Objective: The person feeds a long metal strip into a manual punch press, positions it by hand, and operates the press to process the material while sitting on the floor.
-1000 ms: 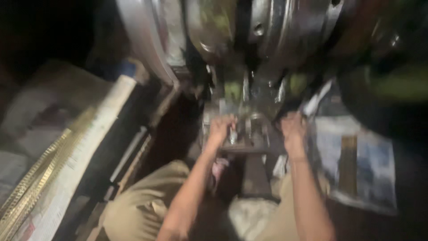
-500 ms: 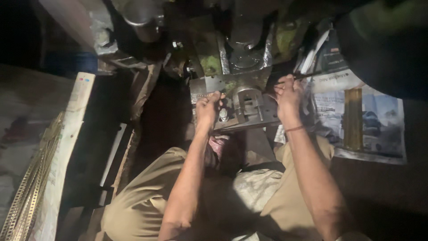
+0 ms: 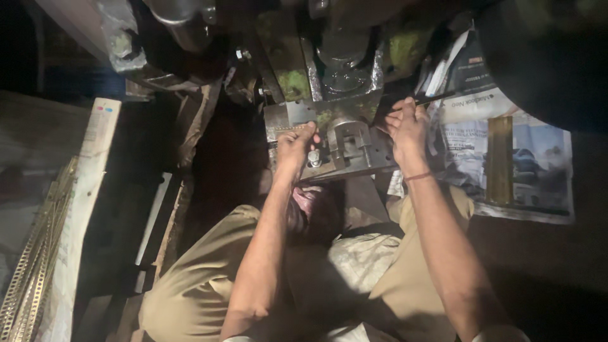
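A grey metal die block (image 3: 347,144) sits on the bed of a green-stained press machine (image 3: 335,57). My left hand (image 3: 295,144) rests on the block's left side, its fingertips pinching a thin toothed metal strip (image 3: 286,128) at the block's edge. My right hand (image 3: 407,124) is at the block's right side, closed around a thin dark rod (image 3: 430,99) that points away to the right. My knees in tan trousers are below the block.
Newspaper sheets (image 3: 519,158) lie at the right with a brass-coloured bar (image 3: 499,158) on them. A stack of perforated metal strips (image 3: 35,253) lies at the far left beside a white board (image 3: 82,209). A pale cloth (image 3: 358,259) rests on my lap.
The view has steadied and shifted; both hands stay at the die block. My right hand has moved up to the block's right edge with the thin rod in it.
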